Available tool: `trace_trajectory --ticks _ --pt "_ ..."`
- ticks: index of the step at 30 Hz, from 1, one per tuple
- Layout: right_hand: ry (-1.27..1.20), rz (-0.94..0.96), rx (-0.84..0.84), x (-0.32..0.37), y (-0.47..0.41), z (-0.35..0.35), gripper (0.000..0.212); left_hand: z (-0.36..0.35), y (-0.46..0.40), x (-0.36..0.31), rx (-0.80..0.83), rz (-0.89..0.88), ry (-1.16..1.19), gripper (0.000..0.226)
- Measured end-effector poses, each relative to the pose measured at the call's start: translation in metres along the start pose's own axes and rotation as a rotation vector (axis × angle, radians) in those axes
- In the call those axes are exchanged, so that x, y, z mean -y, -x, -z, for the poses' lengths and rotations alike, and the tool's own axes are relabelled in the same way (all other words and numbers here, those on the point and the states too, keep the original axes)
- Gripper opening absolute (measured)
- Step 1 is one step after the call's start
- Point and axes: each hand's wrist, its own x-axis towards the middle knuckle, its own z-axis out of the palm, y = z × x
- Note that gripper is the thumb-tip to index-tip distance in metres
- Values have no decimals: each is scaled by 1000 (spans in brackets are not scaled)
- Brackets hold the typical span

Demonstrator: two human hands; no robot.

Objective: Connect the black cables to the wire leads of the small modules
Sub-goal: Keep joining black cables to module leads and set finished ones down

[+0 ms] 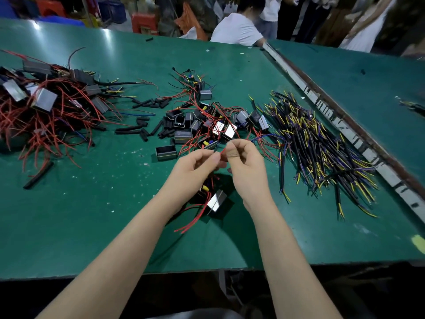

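Left hand (199,165) and right hand (245,161) close together, both pinching red lead (222,153), module (216,202) probably hanging below. Black cables (322,148) heaped well right, long axes near-far; right hand nearer.

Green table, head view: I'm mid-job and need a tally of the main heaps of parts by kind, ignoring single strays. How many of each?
Module heaps with red leads: 2, the left heap and the centre heap
Black cable pile: 1
Black tube pieces scatter: 1
Total: 4
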Motion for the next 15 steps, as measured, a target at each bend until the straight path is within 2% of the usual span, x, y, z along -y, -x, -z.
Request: trace_trajectory --ticks 3,5,8,9,11,13,15 --pt "-20 -33 -25 5 -2 6 5 0 0 0 -45 1 -19 15" --pt "69 8 -110 8 -3 20 4 0 1 0 -44 15 -9 12" --pt "595 76 -211 11 -10 52 11 1 1 1 -45 20 -7 9" --pt "798 11 -214 11 -14 63 20 1 1 1 -45 24 2 8" --pt "1090 -275 -147 12 -19 76 40 2 0 1 -35 37 35 8" --pt "1218 -505 -41 12 -20 81 51 3 0 1 -15 38 31 11" --pt "1204 -535 -6 10 -22 81 43 4 1 1 8 27 -5 13"
